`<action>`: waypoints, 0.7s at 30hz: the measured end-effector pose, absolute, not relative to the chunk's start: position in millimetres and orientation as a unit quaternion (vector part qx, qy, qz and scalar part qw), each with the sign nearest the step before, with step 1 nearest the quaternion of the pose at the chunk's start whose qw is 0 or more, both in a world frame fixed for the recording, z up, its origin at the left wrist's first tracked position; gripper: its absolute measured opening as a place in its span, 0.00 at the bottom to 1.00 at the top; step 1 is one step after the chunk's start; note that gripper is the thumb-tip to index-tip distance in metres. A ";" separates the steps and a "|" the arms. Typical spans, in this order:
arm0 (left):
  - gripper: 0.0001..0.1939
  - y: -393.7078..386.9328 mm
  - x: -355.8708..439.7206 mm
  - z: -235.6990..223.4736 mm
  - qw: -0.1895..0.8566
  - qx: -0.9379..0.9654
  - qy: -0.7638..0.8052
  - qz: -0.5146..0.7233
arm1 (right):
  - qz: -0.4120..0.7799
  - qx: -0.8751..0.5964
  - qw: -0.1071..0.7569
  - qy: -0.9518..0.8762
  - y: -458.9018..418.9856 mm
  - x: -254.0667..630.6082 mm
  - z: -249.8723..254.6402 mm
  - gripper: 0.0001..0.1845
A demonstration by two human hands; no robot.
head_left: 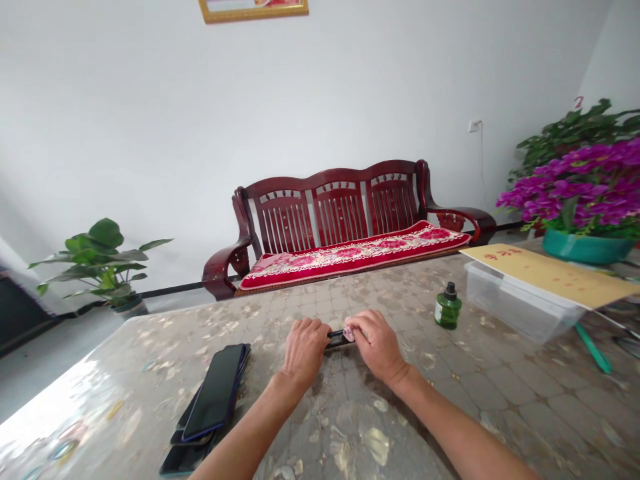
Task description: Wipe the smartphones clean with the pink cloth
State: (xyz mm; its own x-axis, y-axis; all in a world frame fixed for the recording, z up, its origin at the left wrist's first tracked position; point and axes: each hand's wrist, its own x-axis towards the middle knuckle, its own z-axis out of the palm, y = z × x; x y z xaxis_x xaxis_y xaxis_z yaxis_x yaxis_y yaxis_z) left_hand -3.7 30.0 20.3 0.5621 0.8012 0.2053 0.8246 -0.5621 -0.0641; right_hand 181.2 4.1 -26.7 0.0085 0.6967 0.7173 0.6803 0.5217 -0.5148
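Observation:
My left hand is closed on a narrow, dark, flat object that looks like a phone, and covers its left end. Pinched in the fingers of my right hand is a small pinkish cloth, pressed against the dark object's right end. Both hands are low over the patterned table, near its middle. To the left of my left forearm lies a stack of several phones, the top one with its black screen up.
A green bottle with a black cap stands right of my hands. Beyond it are a clear plastic box under a yellow paper, a green-handled tool, and purple flowers. A wooden bench stands past the table.

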 end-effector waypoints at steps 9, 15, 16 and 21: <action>0.06 37.4 -7.6 19.3 0.049 -0.877 -0.472 -0.079 | -0.003 -0.521 0.394 -0.757 14.7 181.1 -33.6 0.06; 0.10 46.2 -25.2 4.3 0.043 -0.872 -0.483 -0.070 | 0.031 -0.521 0.378 -0.765 22.8 176.4 -46.7 0.07; 0.11 48.0 -28.1 1.9 0.040 -0.871 -0.485 -0.070 | 0.047 -0.525 0.389 -0.755 24.4 176.0 -48.6 0.07; 0.09 63.4 -38.4 -3.3 0.017 -0.874 -0.479 -0.076 | 0.111 -0.560 0.440 -0.693 31.9 180.9 -54.9 0.09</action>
State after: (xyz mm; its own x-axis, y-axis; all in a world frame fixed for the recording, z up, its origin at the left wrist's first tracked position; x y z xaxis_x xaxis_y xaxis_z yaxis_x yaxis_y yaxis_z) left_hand -38.4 63.4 -3.3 0.5291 0.8355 0.1483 0.8406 -0.5400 0.0436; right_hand 180.9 31.9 -54.9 0.0138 0.8740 0.4858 0.6780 0.3489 -0.6470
